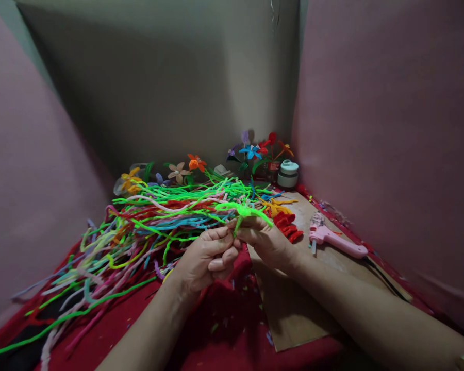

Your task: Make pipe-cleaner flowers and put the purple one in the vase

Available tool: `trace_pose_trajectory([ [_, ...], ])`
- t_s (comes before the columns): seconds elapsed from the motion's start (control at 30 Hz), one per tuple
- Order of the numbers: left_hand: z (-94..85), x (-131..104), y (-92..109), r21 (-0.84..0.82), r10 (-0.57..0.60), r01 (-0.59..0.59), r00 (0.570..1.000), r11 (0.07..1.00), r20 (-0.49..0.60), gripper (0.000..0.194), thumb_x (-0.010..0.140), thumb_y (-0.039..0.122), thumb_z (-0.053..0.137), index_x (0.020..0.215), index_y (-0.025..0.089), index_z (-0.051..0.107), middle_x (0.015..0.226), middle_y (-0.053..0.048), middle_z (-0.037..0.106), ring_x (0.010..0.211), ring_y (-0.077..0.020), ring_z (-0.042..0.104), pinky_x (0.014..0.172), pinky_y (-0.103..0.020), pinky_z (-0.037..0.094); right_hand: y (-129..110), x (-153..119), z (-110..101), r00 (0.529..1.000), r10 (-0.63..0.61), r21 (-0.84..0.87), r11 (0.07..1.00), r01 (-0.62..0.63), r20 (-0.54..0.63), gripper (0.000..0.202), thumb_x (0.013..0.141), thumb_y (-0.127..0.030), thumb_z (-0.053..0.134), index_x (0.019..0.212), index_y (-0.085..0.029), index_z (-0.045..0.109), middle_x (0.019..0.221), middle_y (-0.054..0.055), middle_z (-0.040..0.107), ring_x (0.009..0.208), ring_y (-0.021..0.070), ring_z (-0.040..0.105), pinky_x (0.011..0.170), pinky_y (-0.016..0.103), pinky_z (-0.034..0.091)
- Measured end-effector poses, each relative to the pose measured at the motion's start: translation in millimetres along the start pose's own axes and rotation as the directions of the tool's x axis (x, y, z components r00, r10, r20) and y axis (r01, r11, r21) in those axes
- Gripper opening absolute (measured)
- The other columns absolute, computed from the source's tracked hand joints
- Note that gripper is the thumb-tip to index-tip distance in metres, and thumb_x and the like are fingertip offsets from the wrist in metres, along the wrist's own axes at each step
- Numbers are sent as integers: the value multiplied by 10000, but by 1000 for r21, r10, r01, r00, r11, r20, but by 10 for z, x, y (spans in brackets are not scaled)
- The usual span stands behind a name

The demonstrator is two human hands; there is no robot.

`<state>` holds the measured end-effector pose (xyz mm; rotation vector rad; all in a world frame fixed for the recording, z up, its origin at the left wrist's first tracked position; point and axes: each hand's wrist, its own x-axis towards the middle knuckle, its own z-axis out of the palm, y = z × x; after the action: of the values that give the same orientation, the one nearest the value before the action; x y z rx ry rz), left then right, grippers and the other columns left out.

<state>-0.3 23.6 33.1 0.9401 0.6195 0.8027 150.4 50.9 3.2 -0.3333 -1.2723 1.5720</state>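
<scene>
A bright green pipe-cleaner flower [244, 210] with long petals is held up near the middle of the view. My left hand [211, 257] is closed, its fingers pinched at the lower end of the flower. From the right, my right hand [265, 241] grips the flower just under its petals, thumb and fingers together. The fingertips of both hands meet below the flower and hide part of its stem. Behind and to the left lies a large heap of pipe cleaners [170, 221] in green, red, blue, pink and other colours.
A pink glue gun [342, 242] lies on a brown board [294, 314] at the right. Red fuzzy pieces [288, 226] lie beside my right hand. Finished flowers [251, 151] and a lidded jar [288, 173] stand at the back on the red cloth [216, 335].
</scene>
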Motion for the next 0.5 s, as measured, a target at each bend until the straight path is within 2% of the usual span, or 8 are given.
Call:
trace_pose_trajectory([
  [0.17, -24, 4, -13, 14, 22, -22, 999, 1000, 40, 195, 761, 315, 633, 714, 136, 572, 383, 92, 375, 293, 7, 113, 300, -128, 207, 30, -20, 60, 1000, 14, 88, 996, -15, 21, 96, 749, -252, 654, 749, -156, 664, 632, -16, 588, 597, 95, 530, 614, 223, 431],
  [0.23, -15, 9, -1, 90, 30, -32, 999, 995, 19, 207, 776, 332, 605, 729, 133, 576, 419, 71, 433, 298, 3, 141, 310, -135, 196, 64, -21, 73, 1000, 29, 112, 993, -29, 4, 110, 752, -254, 647, 710, -153, 643, 625, -16, 581, 565, 93, 523, 576, 221, 428],
  [0.3, 6, 27, -1, 240, 92, -76, 994, 968, -57, 206, 795, 344, 572, 785, 139, 589, 503, 37, 516, 322, -14, 236, 335, -147, 223, 97, -16, 74, 999, 31, 125, 992, -26, -36, 115, 771, -260, 629, 715, -160, 637, 604, -21, 575, 520, 92, 512, 537, 224, 421],
  [0.37, 23, 54, -33, 483, 253, -157, 957, 862, -142, 187, 784, 333, 579, 832, 154, 604, 595, 10, 573, 396, -49, 371, 399, -170, 302, 113, -9, 70, 996, 12, 134, 991, 1, -91, 92, 790, -260, 616, 767, -176, 647, 597, -29, 577, 494, 93, 503, 524, 231, 423],
  [0.43, 25, 82, -97, 732, 470, -214, 867, 647, -163, 136, 746, 295, 612, 808, 174, 615, 635, 7, 582, 499, -85, 456, 491, -192, 354, 107, -7, 68, 988, -25, 108, 993, 41, -153, 70, 783, -243, 632, 811, -186, 662, 653, -26, 603, 538, 96, 519, 568, 235, 441],
  [0.5, 16, 101, -169, 865, 621, -220, 773, 451, -128, 70, 735, 256, 608, 720, 188, 602, 592, 24, 533, 534, -94, 454, 530, -197, 345, 89, -11, 77, 981, -68, 41, 996, 77, -183, 89, 764, -243, 658, 827, -183, 677, 743, -14, 633, 612, 100, 539, 638, 237, 454],
])
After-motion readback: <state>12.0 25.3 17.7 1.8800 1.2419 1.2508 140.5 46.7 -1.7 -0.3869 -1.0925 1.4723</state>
